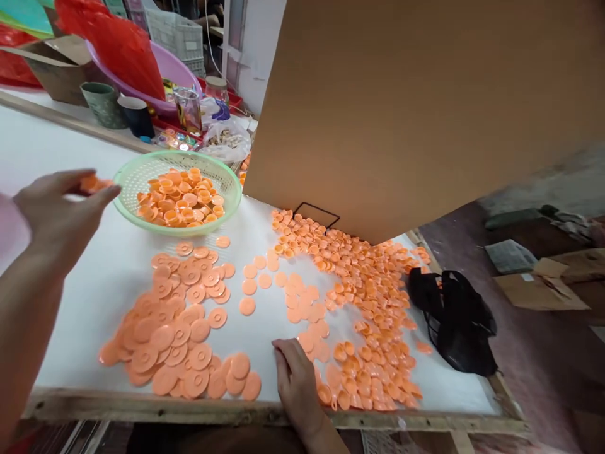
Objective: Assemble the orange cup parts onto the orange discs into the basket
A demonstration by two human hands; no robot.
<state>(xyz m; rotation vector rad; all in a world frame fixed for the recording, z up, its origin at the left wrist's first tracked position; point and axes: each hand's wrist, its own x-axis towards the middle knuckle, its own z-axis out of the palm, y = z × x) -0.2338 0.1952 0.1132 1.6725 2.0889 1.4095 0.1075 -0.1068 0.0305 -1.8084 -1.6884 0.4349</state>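
Raised at the left, beside the rim of a green plastic basket (123,217), my left hand (57,211) pinches a small orange plastic piece (93,183) between thumb and fingers. Inside the basket lies a heap of orange cup-shaped pieces (182,198). My right hand (297,381) rests low near the table's front edge, its fingers curled together; whether anything is in them is hidden. To its left spreads a pile of flat orange discs (174,334). Small orange cups (368,315) cover the table on its right, with loose discs (302,299) just beyond it.
A large cardboard sheet (406,107) stands over the back right, a black wire loop (316,211) at its foot. A black bag (456,321) lies at the right edge. Behind the basket are cups (136,116), a glass (188,110) and a pink basin (172,69). Wood edges the white table (80,302).
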